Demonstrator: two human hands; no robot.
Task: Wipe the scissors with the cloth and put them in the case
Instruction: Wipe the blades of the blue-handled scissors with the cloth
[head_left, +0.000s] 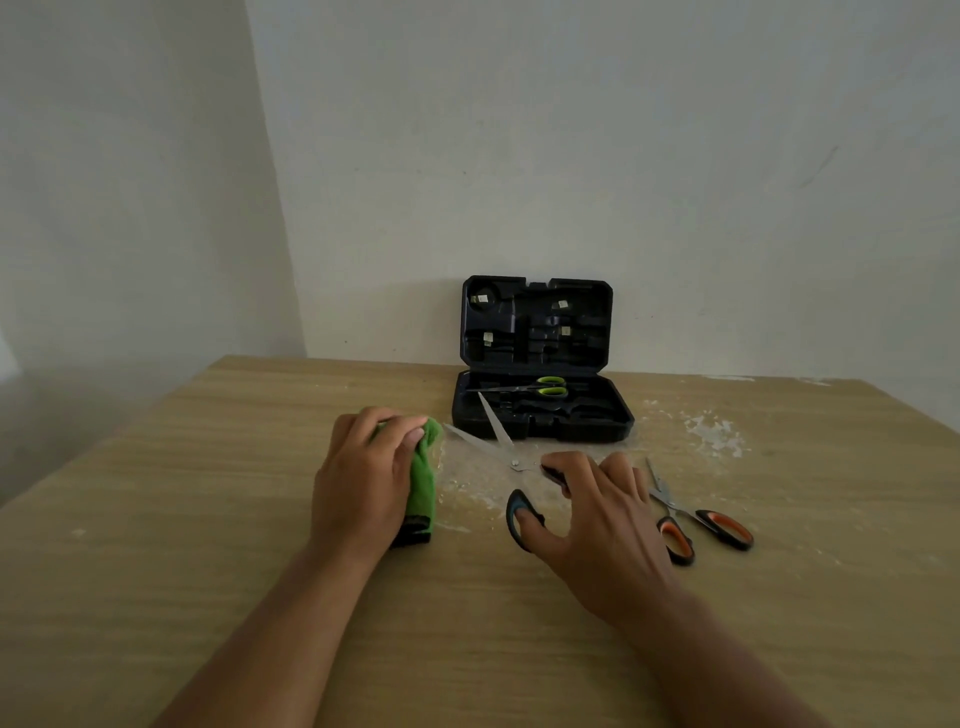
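My left hand (363, 478) grips a bunched green cloth (423, 483) on the wooden table, just left of the blade tips. Blue-handled scissors (501, 441) lie with their blades spread wide, pointing toward the case. My right hand (597, 525) holds their handles, thumb through the near blue loop (519, 517), fingers over the far one. A black tool case (540, 410) stands with its lid up against the wall. Green-handled scissors (540, 387) lie inside its lower half. Orange-handled scissors (696, 519) lie on the table right of my right hand.
White powdery residue (711, 431) is smeared on the table (208, 519) around the scissors and right of the case. A pale wall rises right behind the case. The table's left edge runs diagonally at the far left.
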